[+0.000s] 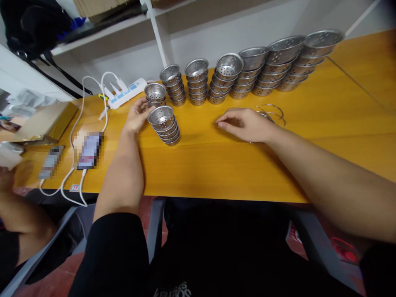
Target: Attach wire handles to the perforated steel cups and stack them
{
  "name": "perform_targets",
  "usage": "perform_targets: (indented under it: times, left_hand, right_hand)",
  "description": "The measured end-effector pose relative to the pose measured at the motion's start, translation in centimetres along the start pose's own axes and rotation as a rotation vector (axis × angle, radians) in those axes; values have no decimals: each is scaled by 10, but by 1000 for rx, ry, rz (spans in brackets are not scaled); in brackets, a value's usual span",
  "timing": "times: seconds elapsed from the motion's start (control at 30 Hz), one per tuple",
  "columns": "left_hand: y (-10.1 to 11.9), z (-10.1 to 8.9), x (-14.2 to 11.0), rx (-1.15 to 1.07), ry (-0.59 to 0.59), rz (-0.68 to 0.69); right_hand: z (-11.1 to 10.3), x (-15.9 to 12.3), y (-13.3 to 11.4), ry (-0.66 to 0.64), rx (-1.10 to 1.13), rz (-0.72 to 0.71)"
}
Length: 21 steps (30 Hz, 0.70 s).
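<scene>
My left hand point(136, 117) is closed around the side of a short stack of perforated metal cups point(155, 93), its thumb toward the front. Just in front of that stack, a leaning stack of similar cups point(163, 120) stands close to my thumb. My right hand point(244, 123) hovers low over the wooden table point(213, 173), fingers curled and thumb and index tips close together, with nothing visible in them. Beside its wrist lie thin metal rings point(274, 113), partly hidden behind the hand.
Several taller stacks of perforated cups point(229, 68) form a row along the back, wider toward the right. At left are a white power strip point(128, 94), cables, two blurred phones point(89, 152) and a cardboard box point(46, 123). Another person's arm point(23, 214) shows at far left.
</scene>
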<state>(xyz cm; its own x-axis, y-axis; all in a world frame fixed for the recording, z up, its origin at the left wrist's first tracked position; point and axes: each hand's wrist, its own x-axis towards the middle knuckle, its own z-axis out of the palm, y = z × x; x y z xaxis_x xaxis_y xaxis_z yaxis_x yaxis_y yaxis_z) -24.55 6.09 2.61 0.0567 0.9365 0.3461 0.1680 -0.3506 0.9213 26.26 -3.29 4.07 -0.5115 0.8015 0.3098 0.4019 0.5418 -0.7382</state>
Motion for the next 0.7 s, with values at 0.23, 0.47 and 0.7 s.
perform_targets:
  times: [0.23,0.47,0.7]
  left_hand:
    - [-10,-11,2,53,139,12]
    - [-10,-6,6,10,232,15]
    - [-7,1,5,-12,294,-21]
  right_hand:
    - [-1,-1,-3,-11,-17,10]
    - [-1,0,-1,-15,-15,2]
    - [-1,-1,-1,-3,6,7]
